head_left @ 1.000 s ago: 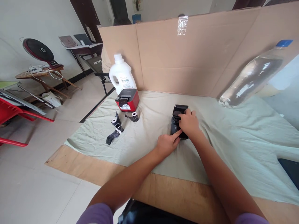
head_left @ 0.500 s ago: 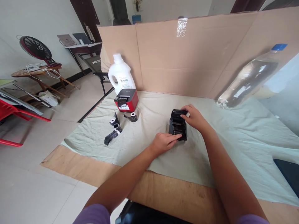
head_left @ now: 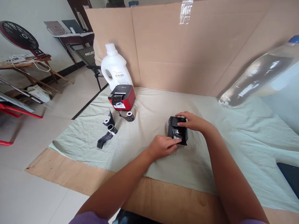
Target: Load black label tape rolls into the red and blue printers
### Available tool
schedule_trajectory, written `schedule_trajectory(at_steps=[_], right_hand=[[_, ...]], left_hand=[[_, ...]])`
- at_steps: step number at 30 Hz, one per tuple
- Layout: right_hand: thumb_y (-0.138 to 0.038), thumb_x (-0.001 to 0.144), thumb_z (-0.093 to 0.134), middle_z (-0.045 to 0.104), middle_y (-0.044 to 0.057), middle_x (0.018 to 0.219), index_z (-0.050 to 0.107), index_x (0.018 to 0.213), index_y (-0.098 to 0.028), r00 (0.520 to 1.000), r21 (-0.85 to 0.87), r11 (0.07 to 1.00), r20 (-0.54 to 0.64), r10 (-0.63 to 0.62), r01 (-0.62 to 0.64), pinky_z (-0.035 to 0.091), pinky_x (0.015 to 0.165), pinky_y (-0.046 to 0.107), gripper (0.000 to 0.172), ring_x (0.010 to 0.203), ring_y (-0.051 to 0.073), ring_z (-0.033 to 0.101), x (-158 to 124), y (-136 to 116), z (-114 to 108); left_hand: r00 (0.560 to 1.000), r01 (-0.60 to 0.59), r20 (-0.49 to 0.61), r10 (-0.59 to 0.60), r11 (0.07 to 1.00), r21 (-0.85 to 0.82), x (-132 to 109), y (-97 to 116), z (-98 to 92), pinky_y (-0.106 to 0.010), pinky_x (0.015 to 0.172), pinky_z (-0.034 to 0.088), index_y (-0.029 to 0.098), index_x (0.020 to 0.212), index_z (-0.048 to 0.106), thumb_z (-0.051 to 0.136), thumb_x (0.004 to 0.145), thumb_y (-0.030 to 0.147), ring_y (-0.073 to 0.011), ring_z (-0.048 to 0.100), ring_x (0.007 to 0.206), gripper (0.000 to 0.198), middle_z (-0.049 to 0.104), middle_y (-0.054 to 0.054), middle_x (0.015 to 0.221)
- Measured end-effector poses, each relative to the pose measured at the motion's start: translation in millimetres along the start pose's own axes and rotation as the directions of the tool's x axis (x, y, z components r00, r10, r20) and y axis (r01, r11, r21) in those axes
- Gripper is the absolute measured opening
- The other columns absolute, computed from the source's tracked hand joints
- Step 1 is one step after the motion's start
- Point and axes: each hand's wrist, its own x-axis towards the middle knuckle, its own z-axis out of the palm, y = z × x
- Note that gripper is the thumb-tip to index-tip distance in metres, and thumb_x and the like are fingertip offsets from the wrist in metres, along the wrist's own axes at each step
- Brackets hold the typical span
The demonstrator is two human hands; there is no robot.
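Observation:
A small black receipt printer (head_left: 171, 132) stands on the cloth in front of me. Its lid (head_left: 174, 121) is lowered nearly flat, and my right hand (head_left: 190, 121) grips that lid from the right, thumb on top and fingers along the far edge. A glossy black paper strip (head_left: 177, 134) runs out over the printer's front. At the strip's near end is my left hand (head_left: 162, 145), index finger stretched onto it and the other fingers curled; the thumb is mostly hidden. Whether the lid is latched cannot be made out.
To the left stand a red and black printer (head_left: 127, 99) and a white jug (head_left: 119, 70). Several black paper rolls (head_left: 129, 117) lie before them. A cardboard wall (head_left: 173, 49) closes off the back. A large water bottle (head_left: 254, 76) leans at right, and a dark flat object (head_left: 289, 177) lies nearer.
My right hand has swung the printer's raised lid down toward me over the paper compartment. My left hand has stayed at the strip's front end. The head view has tilted down slightly.

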Motion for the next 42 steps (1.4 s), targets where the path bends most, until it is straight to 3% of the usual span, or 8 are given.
schedule_trajectory(at_steps=[5,12,16,20,27,31,36,42], right_hand=[[-0.039,0.087,0.061,0.055,0.012,0.135,0.053,0.137,-0.026,0.993,0.070,0.994,0.089,0.073,-0.079,0.050,0.096,0.040,0.052,0.116,0.028,0.059,8,10,5],[-0.033,0.086,0.062,0.057,0.014,0.136,0.054,0.135,-0.022,0.998,0.117,0.992,0.044,0.040,-0.045,0.050,0.098,0.039,0.051,0.119,0.027,0.059,1,5,6],[-0.034,0.087,0.062,0.055,0.015,0.139,0.053,0.137,-0.022,0.995,0.155,0.984,0.054,0.085,-0.093,0.056,0.079,0.034,0.053,0.106,0.026,0.064,-4,0,5],[-0.039,0.085,0.064,0.057,0.016,0.138,0.052,0.139,-0.022,0.987,0.205,0.966,0.074,0.144,-0.156,0.054,0.062,0.029,0.058,0.094,0.025,0.066,-8,-2,4],[-0.043,0.087,0.061,0.052,0.013,0.144,0.039,0.150,-0.024,0.968,0.311,0.924,0.181,0.175,-0.225,0.051,0.067,0.029,0.070,0.102,0.025,0.063,-18,8,-3],[-0.038,0.083,0.065,0.052,0.008,0.144,0.041,0.150,-0.028,0.974,0.421,0.888,0.198,0.108,-0.184,0.049,0.069,0.028,0.072,0.100,0.023,0.062,-24,15,-9],[-0.032,0.080,0.067,0.051,0.007,0.142,0.046,0.146,-0.031,0.970,0.489,0.846,0.208,0.123,-0.212,0.044,0.063,0.025,0.069,0.091,0.019,0.061,-22,20,-6],[-0.033,0.075,0.071,0.055,0.006,0.132,0.053,0.137,-0.034,0.972,0.628,0.750,0.219,0.084,-0.206,0.041,0.055,0.023,0.065,0.066,0.009,0.053,-18,29,0]], left_hand=[[1.000,-0.012,0.002,0.012,0.998,-0.059,1,-1,1.1,-0.025,0.061,0.047,0.023,0.119,0.072,0.045,0.095,0.030,-0.0134,0.067,0.064,0.037,0.076,-0.003,0.078],[1.000,-0.008,0.001,0.008,1.000,-0.003,0,-1,2.4,-0.025,0.066,0.048,0.024,0.121,0.070,0.045,0.094,0.029,-0.0137,0.069,0.070,0.037,0.077,-0.003,0.084],[0.999,-0.015,-0.034,0.014,1.000,-0.007,-1,-1,4.0,-0.025,0.070,0.049,0.025,0.122,0.068,0.045,0.094,0.030,-0.0132,0.069,0.072,0.037,0.078,-0.002,0.090],[0.991,0.112,-0.066,-0.114,0.993,-0.031,0,2,0.6,-0.025,0.072,0.050,0.025,0.133,0.061,0.049,0.091,0.028,-0.0133,0.066,0.068,0.043,0.074,0.000,0.080],[0.919,0.394,-0.011,-0.394,0.919,0.012,10,8,-10.4,-0.026,0.065,0.045,0.029,0.150,0.041,0.054,0.091,0.036,-0.0175,0.063,0.067,0.061,0.068,0.001,0.072],[0.893,0.446,0.036,-0.449,0.892,0.077,12,11,-10.5,-0.029,0.066,0.045,0.034,0.152,0.037,0.048,0.095,0.045,-0.0217,0.066,0.071,0.060,0.069,-0.002,0.075],[0.882,0.467,0.043,-0.470,0.882,0.059,12,10,-9.6,-0.031,0.067,0.046,0.035,0.153,0.034,0.048,0.094,0.047,-0.0241,0.068,0.075,0.062,0.072,-0.003,0.081],[0.870,0.490,0.040,-0.491,0.871,0.033,22,6,-12.4,-0.032,0.069,0.047,0.037,0.142,0.048,0.056,0.087,0.051,-0.0260,0.069,0.080,0.057,0.073,-0.003,0.085]])
